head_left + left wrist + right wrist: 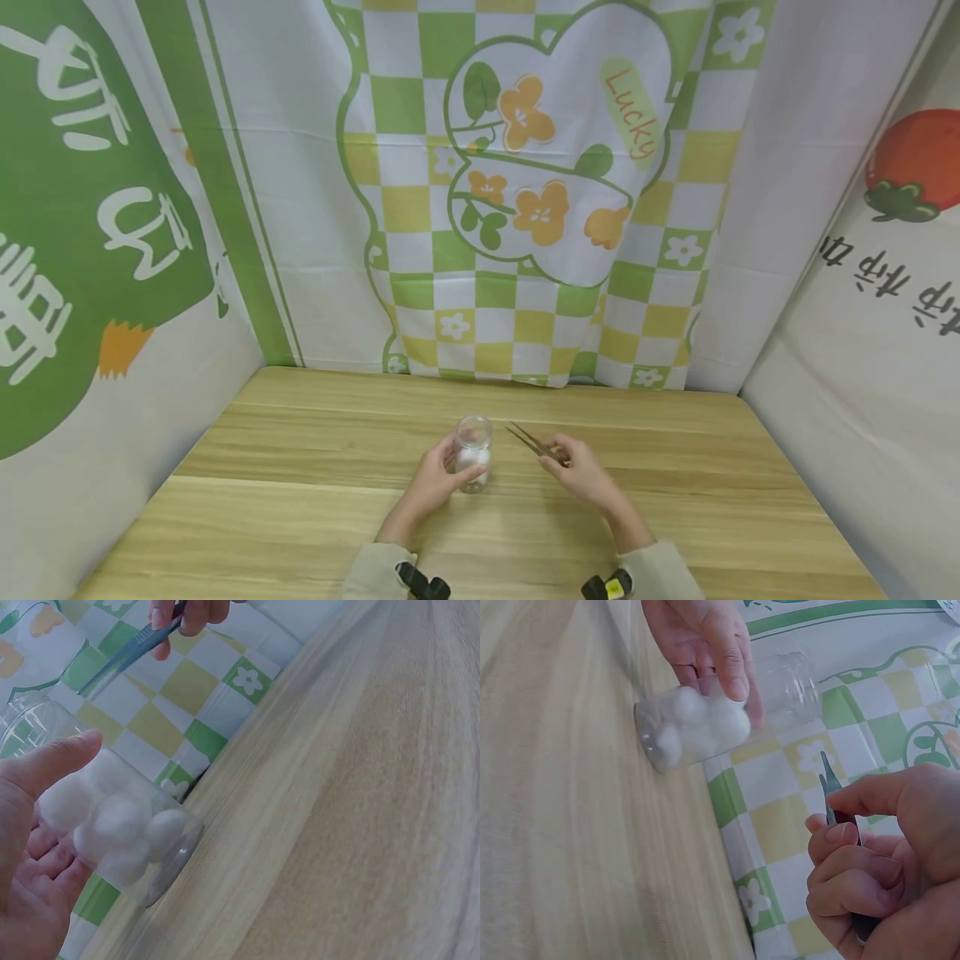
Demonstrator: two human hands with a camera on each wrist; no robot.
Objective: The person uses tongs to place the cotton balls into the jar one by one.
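Note:
My left hand [437, 477] is curled round a clear jar [475, 427], thumb on the near side and fingers behind. White cotton balls [120, 821] fill the lower part of the jar, which stands upright with its base at the tabletop and its mouth uncovered. To the right, my right hand [583, 475] grips metal tweezers [527, 440] between thumb and fingers. The tips of the tweezers point up and left, slightly apart, with nothing between them. They are beside the jar's rim, a short gap away.
The wooden table [315, 433] stretches out around both hands. A checkered cloth [495, 333] hangs along its back edge, and printed fabric walls [847, 350] close in the left and right sides.

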